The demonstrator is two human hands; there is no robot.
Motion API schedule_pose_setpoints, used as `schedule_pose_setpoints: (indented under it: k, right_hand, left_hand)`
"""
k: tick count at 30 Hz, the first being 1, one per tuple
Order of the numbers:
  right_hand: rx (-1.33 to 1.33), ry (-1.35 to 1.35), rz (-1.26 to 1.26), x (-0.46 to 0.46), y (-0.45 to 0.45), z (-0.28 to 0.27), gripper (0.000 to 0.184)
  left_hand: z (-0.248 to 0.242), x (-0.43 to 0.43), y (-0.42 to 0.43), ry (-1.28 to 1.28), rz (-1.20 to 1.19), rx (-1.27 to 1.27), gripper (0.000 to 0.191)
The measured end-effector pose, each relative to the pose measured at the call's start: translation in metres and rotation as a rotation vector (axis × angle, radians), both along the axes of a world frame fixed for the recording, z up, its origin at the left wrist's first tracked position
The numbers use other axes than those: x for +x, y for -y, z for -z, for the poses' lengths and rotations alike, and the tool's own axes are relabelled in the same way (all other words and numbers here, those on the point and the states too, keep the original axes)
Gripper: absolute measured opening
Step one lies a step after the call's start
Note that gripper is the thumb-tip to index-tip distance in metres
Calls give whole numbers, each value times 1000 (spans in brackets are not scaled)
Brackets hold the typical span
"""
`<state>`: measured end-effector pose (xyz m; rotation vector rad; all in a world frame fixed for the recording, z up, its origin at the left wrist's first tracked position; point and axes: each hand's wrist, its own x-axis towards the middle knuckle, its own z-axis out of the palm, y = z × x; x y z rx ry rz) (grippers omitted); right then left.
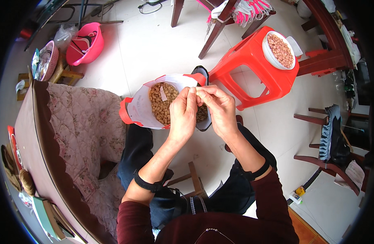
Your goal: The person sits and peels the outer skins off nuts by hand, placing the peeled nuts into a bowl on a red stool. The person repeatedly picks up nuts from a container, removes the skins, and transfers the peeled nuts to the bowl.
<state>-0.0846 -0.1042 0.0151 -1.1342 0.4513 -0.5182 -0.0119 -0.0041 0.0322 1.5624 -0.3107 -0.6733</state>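
Note:
My left hand (184, 111) and my right hand (220, 108) meet fingertip to fingertip, pinching a small pale thing, apparently a peanut, mostly hidden by the fingers. Below and left of them stands an open white bag (137, 107) with red handles. Unshelled peanuts (160, 107) fill its bottom, and a pale paper strip (163, 93) lies on them. Partly behind my hands is a second, dark-rimmed bag (204, 125) with brownish contents, perhaps shells. A white bowl (268, 58) of shelled pink peanuts (280, 50) rests on a red plastic stool (251, 52).
To the left, a quilted floral cover (83, 113) hangs from a table (31, 122). A pink basin (95, 45) and a pink basket (52, 62) stand at the upper left. Wooden chairs are at the top (216, 35) and right (312, 163).

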Motion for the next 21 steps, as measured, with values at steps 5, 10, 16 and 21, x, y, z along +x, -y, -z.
schedule_pose_setpoints:
  k: [5, 10, 16, 21]
  right_hand:
    - [85, -31, -26, 1, 2, -2, 15]
    - [-61, -67, -35, 1, 3, -5, 18]
    - [-131, -212, -146, -8, 22, -4, 21]
    - [-25, -234, -111, -7, 23, -7, 21]
  left_hand:
    - [4, 6, 0, 9, 6, 21, 34]
    - [-3, 8, -1, 173, 24, 131, 32]
    - [-2, 5, 1, 500, 90, 238, 26]
    - [0, 2, 2, 567, 106, 250, 25]
